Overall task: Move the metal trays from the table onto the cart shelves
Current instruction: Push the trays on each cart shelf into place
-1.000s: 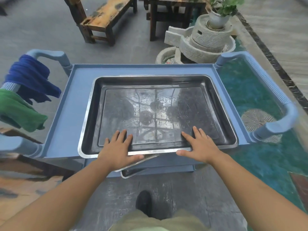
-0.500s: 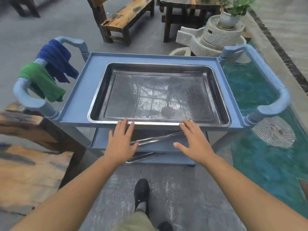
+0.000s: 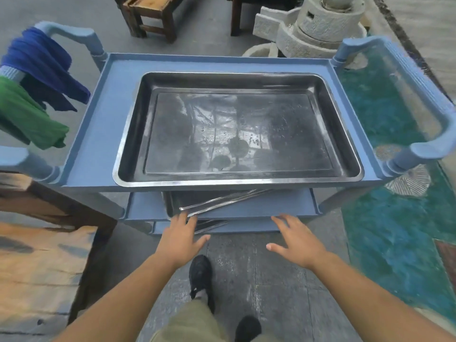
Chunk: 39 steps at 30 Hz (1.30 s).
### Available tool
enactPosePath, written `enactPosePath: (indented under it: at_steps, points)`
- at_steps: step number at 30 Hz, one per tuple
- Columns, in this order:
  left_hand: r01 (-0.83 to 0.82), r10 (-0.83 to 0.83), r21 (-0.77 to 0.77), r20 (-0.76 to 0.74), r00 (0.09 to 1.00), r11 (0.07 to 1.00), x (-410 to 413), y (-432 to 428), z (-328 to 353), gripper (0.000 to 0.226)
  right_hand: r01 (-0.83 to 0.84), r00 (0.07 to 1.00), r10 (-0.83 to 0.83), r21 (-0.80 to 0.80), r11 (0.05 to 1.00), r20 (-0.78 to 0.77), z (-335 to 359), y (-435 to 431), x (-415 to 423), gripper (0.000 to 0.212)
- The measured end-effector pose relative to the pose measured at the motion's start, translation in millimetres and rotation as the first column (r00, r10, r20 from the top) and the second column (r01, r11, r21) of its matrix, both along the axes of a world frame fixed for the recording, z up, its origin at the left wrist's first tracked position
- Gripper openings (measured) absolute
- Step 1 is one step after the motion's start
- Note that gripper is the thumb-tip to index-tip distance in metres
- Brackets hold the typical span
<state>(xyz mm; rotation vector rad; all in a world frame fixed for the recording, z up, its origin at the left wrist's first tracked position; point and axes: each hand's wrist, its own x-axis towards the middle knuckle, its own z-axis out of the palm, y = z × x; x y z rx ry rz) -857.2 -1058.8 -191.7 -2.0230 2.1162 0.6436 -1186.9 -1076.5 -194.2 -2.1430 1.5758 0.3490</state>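
Nearest: two black shoes (image 3: 201,275) and khaki trousers on grey floor tiles. Both hands empty, fingers spread, held apart in front of the cart. Left hand (image 3: 179,239) has fingertips at the front edge of the middle shelf (image 3: 283,206), touching or just short of the skewed tray (image 3: 222,201) lying there; can't tell which. Right hand (image 3: 297,240) hovers just before that shelf's lip, gripping nothing. A further tray edge (image 3: 209,224) shows on the bottom shelf, mostly hidden. Above, big metal tray (image 3: 237,129) sits flat on the cart top (image 3: 98,134), inside its rim. Blue cloth (image 3: 42,62) and green cloth (image 3: 27,117) hang on the left handle. Wooden desk (image 3: 44,262) at left shows no trays in view. Beyond: stone mill (image 3: 313,28), wooden bench (image 3: 150,11). Progress, judged: at least three trays loaded; likely near done, maybe only straightening the middle one remains.
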Motion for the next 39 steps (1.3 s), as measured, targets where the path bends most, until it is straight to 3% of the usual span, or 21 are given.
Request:
enactPosePath:
  at_steps: [7, 12, 15, 17, 24, 29, 34, 39]
  points:
    - [0.029, -0.029, -0.009, 0.003, 1.000, 1.000, 6, -73, -103, 0.091, 0.106, 0.994, -0.103, -0.086, 0.991, 0.042, -103, -64, 33, 0.094]
    - [0.080, -0.084, -0.152, -0.019, 0.996, 0.985, -1, -111, -188, 0.099, 0.003, 1.000, -0.005, -0.326, 0.945, -0.007, -193, -125, 24, 0.106]
    - [0.156, -0.147, -0.228, 0.059, 0.987, 0.961, -2, -126, -229, 0.106, -0.062, 0.994, 0.015, -0.453, 0.889, -0.107, -233, -163, 10, 0.107]
    - [0.143, -0.123, -0.237, 0.095, 0.988, 0.961, -1, -131, -248, 0.117, -0.057, 0.997, 0.020, -0.484, 0.873, -0.080, -250, -183, 5, 0.106]
    - [0.016, 0.018, -0.393, 0.083, 0.996, 0.919, 3, -134, -277, 0.121, -0.128, 0.991, 0.089, -0.545, 0.828, -0.099, -262, -211, -7, 0.097]
    - [0.044, 0.003, -0.429, 0.108, 0.994, 0.902, 2, -135, -276, 0.112, -0.100, 0.995, 0.084, -0.479, 0.872, -0.055, -258, -205, -3, 0.092]
    - [0.127, -0.039, -0.499, 0.182, 0.982, 0.857, 11, -150, -281, 0.103, -0.059, 0.998, 0.047, -0.609, 0.791, -0.035, -268, -202, 0, 0.092]
    - [0.113, -0.039, -0.514, 0.152, 0.988, 0.850, 27, -169, -280, 0.094, -0.005, 0.998, -0.032, -0.659, 0.752, -0.045, -274, -194, 12, 0.096]
